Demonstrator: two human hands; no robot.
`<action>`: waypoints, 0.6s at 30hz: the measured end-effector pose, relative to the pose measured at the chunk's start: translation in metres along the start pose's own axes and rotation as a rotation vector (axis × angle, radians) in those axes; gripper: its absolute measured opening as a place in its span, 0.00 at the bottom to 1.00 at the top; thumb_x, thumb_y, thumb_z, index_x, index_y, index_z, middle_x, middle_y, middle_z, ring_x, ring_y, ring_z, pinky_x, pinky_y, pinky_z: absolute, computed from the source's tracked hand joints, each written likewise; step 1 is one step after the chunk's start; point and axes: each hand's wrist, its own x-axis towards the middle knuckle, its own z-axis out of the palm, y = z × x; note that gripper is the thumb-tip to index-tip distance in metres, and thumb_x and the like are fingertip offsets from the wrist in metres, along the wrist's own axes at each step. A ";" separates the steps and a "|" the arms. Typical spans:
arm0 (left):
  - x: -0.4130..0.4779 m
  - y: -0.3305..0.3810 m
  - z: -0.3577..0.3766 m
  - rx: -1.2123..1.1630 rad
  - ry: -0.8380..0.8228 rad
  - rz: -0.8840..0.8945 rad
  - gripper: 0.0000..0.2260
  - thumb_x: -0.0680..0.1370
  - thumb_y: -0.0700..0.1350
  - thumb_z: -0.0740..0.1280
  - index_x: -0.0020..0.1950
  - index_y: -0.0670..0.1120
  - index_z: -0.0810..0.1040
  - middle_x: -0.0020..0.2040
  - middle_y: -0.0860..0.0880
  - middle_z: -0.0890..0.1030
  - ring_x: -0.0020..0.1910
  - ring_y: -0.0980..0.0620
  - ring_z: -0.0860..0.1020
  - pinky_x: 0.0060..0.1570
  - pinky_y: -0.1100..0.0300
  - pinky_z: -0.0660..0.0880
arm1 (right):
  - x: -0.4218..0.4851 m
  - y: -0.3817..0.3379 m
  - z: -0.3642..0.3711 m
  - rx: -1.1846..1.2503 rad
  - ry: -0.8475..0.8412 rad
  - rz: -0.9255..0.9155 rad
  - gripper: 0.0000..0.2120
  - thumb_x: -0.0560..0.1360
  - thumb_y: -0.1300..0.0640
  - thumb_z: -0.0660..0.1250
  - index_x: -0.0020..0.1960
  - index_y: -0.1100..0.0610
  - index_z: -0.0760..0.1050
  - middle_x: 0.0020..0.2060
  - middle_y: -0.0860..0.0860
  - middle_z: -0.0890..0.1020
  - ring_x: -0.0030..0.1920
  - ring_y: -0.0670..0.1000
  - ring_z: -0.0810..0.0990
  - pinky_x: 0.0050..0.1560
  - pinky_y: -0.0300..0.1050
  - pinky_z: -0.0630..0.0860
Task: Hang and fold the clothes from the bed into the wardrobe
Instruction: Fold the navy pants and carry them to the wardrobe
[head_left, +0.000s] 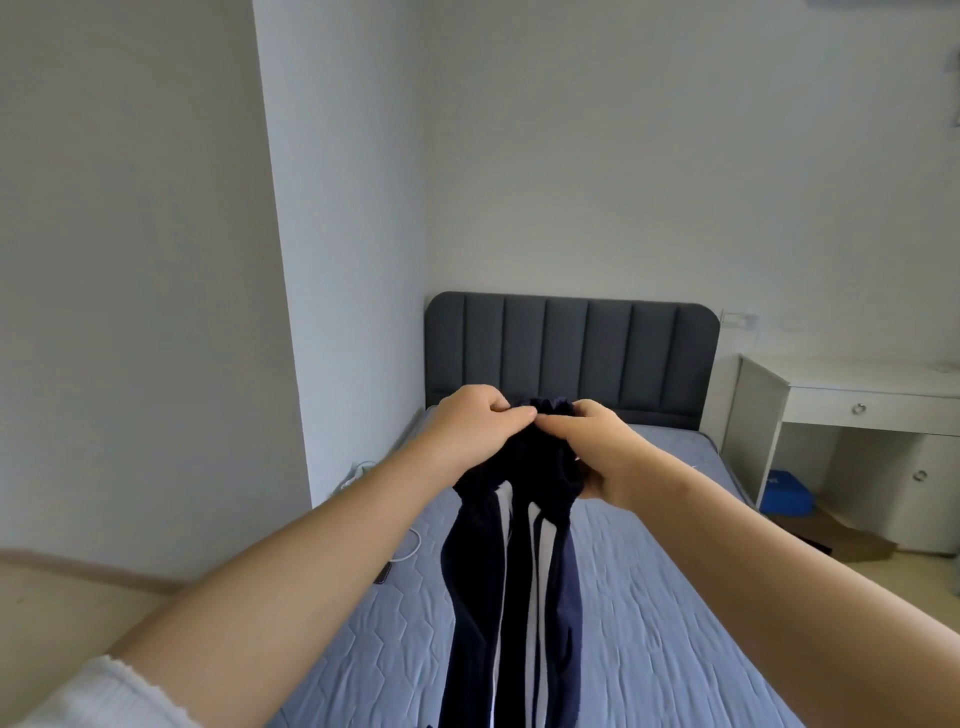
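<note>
I hold up a pair of dark navy track trousers (511, 597) with white side stripes over the bed (675, 597). My left hand (475, 423) and my right hand (597, 449) both grip the bunched waistband, close together at chest height. The two legs hang straight down side by side toward the blue quilted mattress cover. The trousers' lower ends run out of view at the bottom edge. No wardrobe is visible.
A grey padded headboard (571, 353) stands against the far wall. A white desk (852, 410) with a drawer is at the right, a blue box (787, 493) under it. A white cable (410, 545) and a phone (383, 573) lie at the bed's left edge.
</note>
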 end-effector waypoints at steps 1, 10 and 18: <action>-0.002 0.001 -0.002 -0.155 -0.066 -0.050 0.08 0.75 0.51 0.68 0.38 0.49 0.76 0.39 0.51 0.78 0.42 0.52 0.77 0.45 0.59 0.73 | 0.000 0.001 -0.002 0.038 0.036 0.008 0.04 0.77 0.59 0.65 0.49 0.58 0.73 0.40 0.55 0.82 0.36 0.52 0.83 0.26 0.43 0.78; -0.026 -0.002 0.001 -0.392 -0.263 0.258 0.34 0.64 0.39 0.75 0.64 0.53 0.61 0.61 0.55 0.69 0.56 0.63 0.74 0.53 0.69 0.72 | 0.001 -0.002 -0.002 0.407 0.204 0.079 0.07 0.77 0.66 0.60 0.55 0.64 0.71 0.38 0.60 0.76 0.33 0.55 0.77 0.19 0.42 0.74; -0.020 -0.014 0.005 -0.037 0.171 0.436 0.28 0.64 0.30 0.67 0.59 0.50 0.64 0.57 0.49 0.65 0.58 0.50 0.67 0.51 0.76 0.64 | -0.014 -0.010 0.003 0.246 0.101 -0.012 0.14 0.77 0.61 0.61 0.62 0.59 0.66 0.38 0.59 0.75 0.27 0.53 0.79 0.24 0.42 0.76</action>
